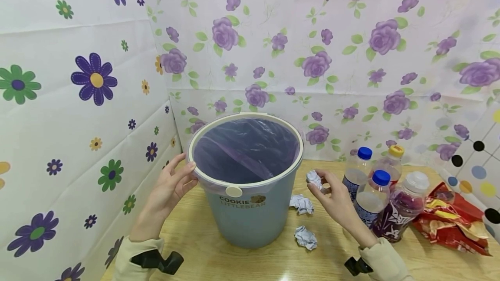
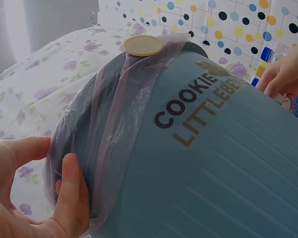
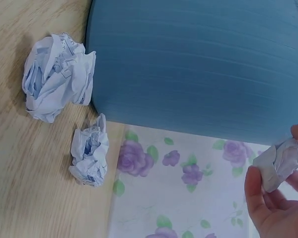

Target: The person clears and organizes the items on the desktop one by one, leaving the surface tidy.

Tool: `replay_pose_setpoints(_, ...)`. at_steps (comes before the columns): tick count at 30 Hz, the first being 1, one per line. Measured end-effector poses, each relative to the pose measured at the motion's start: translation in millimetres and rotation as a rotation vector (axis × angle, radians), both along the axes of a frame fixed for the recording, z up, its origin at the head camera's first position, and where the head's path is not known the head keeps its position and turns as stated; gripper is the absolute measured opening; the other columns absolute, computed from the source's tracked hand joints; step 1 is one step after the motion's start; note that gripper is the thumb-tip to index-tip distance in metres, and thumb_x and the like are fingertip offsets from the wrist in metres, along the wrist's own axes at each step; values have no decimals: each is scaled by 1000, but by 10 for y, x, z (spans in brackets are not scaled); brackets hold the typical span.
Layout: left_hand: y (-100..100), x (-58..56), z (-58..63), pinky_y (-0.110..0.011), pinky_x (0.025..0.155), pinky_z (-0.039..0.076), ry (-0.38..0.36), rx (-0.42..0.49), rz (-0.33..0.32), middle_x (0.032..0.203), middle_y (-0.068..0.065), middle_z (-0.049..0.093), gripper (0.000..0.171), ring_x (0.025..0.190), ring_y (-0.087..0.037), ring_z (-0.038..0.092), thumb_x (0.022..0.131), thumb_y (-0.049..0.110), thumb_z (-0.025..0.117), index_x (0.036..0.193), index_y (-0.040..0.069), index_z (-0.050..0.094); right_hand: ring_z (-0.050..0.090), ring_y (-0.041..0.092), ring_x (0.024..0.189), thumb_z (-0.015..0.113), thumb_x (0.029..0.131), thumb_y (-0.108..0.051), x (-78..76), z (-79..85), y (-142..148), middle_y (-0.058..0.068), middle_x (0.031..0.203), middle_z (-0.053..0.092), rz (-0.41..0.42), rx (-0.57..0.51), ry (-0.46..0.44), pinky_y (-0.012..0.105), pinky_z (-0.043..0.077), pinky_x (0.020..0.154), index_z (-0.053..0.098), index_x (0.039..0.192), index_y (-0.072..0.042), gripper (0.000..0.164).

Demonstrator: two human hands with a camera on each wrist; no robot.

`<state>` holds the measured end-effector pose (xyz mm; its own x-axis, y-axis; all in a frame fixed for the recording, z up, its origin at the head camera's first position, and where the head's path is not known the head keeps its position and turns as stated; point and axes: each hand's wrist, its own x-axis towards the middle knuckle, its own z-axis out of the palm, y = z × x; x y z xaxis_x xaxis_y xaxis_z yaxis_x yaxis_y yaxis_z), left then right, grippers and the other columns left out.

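Observation:
A blue-grey trash can (image 1: 250, 224) with a cream rim and "COOKIE LITTLEBEAR" lettering stands upright on the table. A translucent purple liner (image 2: 114, 134) lines it and folds over the rim. My left hand (image 1: 166, 194) holds the rim at its left side, thumb and fingers against the liner. Right of the can, my right hand (image 1: 336, 196) pinches a crumpled paper ball (image 3: 278, 163) between thumb and fingers, raised above the table. Two more crumpled papers, one nearer (image 1: 306, 237) and one farther (image 1: 302, 204), lie beside the can's right side.
Several plastic bottles, among them a blue-capped one (image 1: 369, 203) and a dark purple one (image 1: 402, 207), stand right of my right hand. Beyond them lies a red snack bag (image 1: 449, 224). Flowered cloth (image 1: 273, 55) hangs behind the wooden table (image 1: 265, 268) and along its left.

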<state>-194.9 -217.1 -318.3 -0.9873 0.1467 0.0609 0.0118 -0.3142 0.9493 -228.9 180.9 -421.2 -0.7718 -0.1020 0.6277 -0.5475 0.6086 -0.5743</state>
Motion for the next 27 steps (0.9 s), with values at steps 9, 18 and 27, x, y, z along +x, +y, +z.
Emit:
replay_pose_setpoints(9, -5, -3, -4, -16, 72, 55, 1, 8, -8, 86, 4, 65, 48, 74, -5, 63, 95, 10, 55, 137, 13, 32, 51, 0, 92, 73, 83, -6, 15, 62, -28, 5, 104, 63, 34, -19, 102, 15, 48, 66, 59, 123, -7, 43)
replay_pose_setpoints(18, -2, -2, 9, -16, 73, 55, -11, -2, -6, 90, 5, 65, 48, 76, -4, 63, 95, 11, 55, 137, 14, 32, 53, 7, 98, 72, 83, -1, -239, -252, 100, 13, 120, 60, 111, -165, 169, 15, 46, 77, 54, 130, -5, 50)
replay_pose_setpoints(27, 0, -9, 37, -16, 74, 55, -17, -2, 2, 91, 4, 65, 47, 77, -4, 64, 95, 11, 56, 136, 11, 32, 51, -5, 98, 74, 74, 12, 96, 182, -68, 11, 112, 62, 68, -171, 201, 9, 44, 79, 60, 120, 0, 49)
